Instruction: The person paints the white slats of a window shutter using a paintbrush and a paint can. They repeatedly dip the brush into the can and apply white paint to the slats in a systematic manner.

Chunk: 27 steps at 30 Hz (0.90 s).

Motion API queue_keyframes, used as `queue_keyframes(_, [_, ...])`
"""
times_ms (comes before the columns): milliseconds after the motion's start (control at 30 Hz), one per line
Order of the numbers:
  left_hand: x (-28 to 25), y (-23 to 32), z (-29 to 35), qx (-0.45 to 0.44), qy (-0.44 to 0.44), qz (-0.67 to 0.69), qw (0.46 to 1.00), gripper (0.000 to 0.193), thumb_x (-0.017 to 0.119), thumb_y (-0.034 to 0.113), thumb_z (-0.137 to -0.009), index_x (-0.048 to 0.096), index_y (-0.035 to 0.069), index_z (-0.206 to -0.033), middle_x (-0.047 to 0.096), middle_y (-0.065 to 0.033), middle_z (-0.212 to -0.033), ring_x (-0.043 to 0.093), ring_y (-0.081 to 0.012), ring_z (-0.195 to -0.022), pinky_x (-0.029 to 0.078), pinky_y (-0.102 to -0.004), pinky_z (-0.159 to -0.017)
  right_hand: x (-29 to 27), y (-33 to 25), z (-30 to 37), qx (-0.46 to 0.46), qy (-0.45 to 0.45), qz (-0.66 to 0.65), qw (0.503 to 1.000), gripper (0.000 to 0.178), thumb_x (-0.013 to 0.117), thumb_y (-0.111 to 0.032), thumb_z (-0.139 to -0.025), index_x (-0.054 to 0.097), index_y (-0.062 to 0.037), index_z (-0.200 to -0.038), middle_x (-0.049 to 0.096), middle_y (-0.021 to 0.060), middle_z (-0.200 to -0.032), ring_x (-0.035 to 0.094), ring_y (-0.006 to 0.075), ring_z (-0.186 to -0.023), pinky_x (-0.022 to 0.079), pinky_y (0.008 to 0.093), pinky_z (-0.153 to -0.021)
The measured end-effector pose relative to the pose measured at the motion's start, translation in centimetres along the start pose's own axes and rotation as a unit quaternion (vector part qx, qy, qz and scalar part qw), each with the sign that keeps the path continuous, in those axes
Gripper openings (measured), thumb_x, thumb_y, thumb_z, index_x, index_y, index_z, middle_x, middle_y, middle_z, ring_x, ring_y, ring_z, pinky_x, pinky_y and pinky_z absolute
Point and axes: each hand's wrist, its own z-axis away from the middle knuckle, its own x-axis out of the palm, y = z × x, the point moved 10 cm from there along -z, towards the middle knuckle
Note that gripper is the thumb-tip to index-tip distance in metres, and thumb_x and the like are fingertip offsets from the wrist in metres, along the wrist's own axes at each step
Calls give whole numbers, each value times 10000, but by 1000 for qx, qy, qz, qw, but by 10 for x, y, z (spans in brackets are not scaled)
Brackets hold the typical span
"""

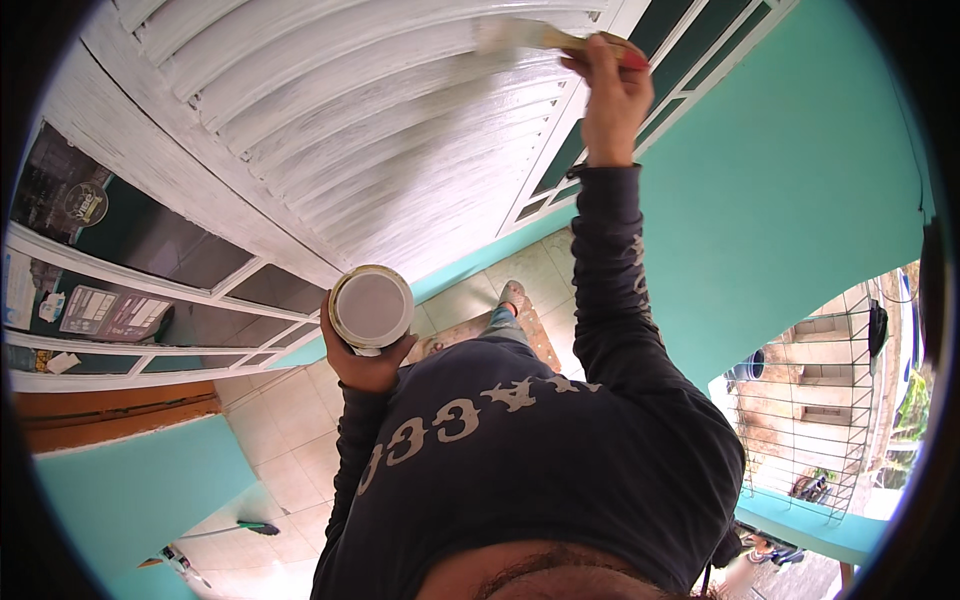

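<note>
Dark sweatshirt [570,470] up close, then my left grip [362,368] wrapped round the can [372,308], held level, probably so nothing slops. Up top my right grip [612,88] has the paintbrush [545,36] by its handle, maybe for reach across the white slats [340,100].

This looks like a home, probably a porch or entrance: a white louvered door [330,150] fills the upper part of the frame, with white-framed window panes [190,245] at the left and a turquoise wall [790,180] at the right. Pale floor tiles [290,420] run through the middle and lower left, where a broom [260,527] lies, while a wire grille [800,400] and greenery [914,408] at the right edge show the outdoors close by.
</note>
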Motion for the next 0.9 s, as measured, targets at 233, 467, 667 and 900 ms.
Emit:
queue_keyframes(233, [0,-2,-1,-1,-6,4,1000,1142,927,101,-513,329,29,-1484,587,-163,-1326,601,-301,-1215,502,-425,-1031,-28,-76,-3,-189,76,324,924,136,710,-80,-910,666,-41,-1032,693,68,-935,698,171,-746,556,284,-711])
queue_keyframes(467, [3,-1,-6,-2,-8,9,1000,1153,941,95,-514,323,11,-1484,584,-175,-1327,601,-304,-1216,500,-430,-1030,65,-67,35,-302,-114,435,840,191,731,-16,-823,704,-130,-974,654,60,-888,660,247,-768,528,339,-684])
queue_keyframes(667, [-3,-8,-8,0,1,43,999,1164,949,109,-520,311,-17,-1485,574,-193,-1341,594,-310,-1231,499,-423,-1032,35,-86,14,-309,-32,511,801,122,751,-85,-855,739,-134,-965,651,41,-841,651,214,-726,535,336,-659])
queue_keyframes(900, [-9,-16,0,-27,20,49,998,1153,940,98,-523,316,-21,-1484,571,-196,-1343,598,-314,-1225,499,-424,-1032,162,-74,108,-380,-189,424,800,207,750,-7,-822,714,-115,-994,609,56,-793,617,207,-643,497,337,-583])
